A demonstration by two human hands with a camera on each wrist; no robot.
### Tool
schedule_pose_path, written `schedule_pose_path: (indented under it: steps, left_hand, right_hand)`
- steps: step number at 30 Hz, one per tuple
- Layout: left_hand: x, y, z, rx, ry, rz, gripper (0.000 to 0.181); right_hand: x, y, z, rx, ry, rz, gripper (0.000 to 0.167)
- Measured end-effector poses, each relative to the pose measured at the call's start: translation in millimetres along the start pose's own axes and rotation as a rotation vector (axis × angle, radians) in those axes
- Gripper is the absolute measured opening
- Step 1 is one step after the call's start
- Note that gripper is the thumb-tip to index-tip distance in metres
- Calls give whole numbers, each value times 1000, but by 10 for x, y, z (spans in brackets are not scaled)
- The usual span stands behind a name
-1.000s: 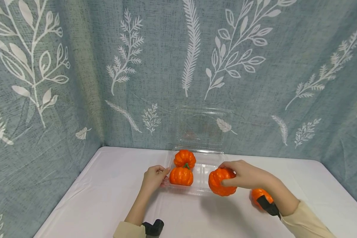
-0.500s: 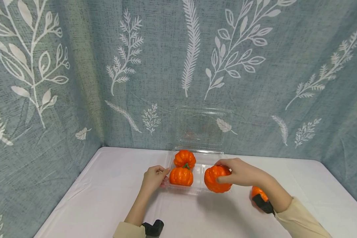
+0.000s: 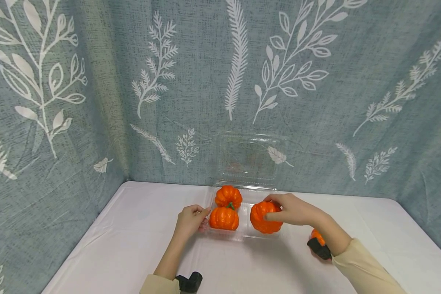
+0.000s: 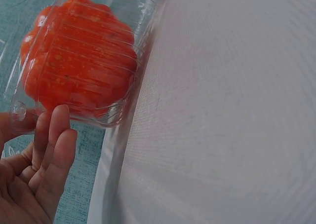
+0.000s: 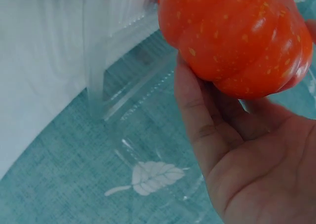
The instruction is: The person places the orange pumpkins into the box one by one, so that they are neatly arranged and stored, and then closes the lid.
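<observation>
In my right hand (image 3: 292,209) I grip an orange toy pumpkin (image 3: 263,218), thumb on the near side, over the right half of a clear plastic clamshell box (image 3: 245,204). The right wrist view shows that pumpkin (image 5: 237,36) with fingers curled round it; whether it touches the box floor I cannot tell. Two more pumpkins sit in the box's left half, one behind (image 3: 228,196) and one in front (image 3: 224,219). My left hand (image 3: 191,220) pinches the box's left front corner, seen closer in the left wrist view with the hand (image 4: 37,169) at the box rim (image 4: 113,118).
The box's clear lid (image 3: 250,157) stands raised at the back, against the leaf-patterned curtain (image 3: 198,81). Another orange pumpkin (image 3: 317,237) lies on the white tablecloth (image 3: 132,237) at right, partly hidden by the right wrist's black camera (image 3: 319,248).
My right hand has carried its pumpkin leftward and slightly away from me, further over the box's right half. The left hand, the box and the other pumpkins stay put.
</observation>
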State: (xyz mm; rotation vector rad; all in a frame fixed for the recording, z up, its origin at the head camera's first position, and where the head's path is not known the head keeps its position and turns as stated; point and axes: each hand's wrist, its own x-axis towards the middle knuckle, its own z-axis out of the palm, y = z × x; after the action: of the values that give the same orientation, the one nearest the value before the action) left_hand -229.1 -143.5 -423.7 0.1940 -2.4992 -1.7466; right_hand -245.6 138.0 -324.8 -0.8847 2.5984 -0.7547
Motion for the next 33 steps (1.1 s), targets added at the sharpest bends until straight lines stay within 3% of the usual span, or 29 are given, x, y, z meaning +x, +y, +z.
schedule_pose_path:
  steps: [5, 18, 33]
  left_hand:
    - [3, -11, -1, 7, 1, 4, 25]
    - [-7, -30, 6, 0, -1, 8, 24]
    - [12, -36, 1, 6, 2, 18, 25]
  right_hand:
    - [95, 63, 38, 5, 25, 38, 43]
    - [311, 246, 179, 29, 83, 36, 38]
    - [442, 367, 256, 53, 95, 70, 38]
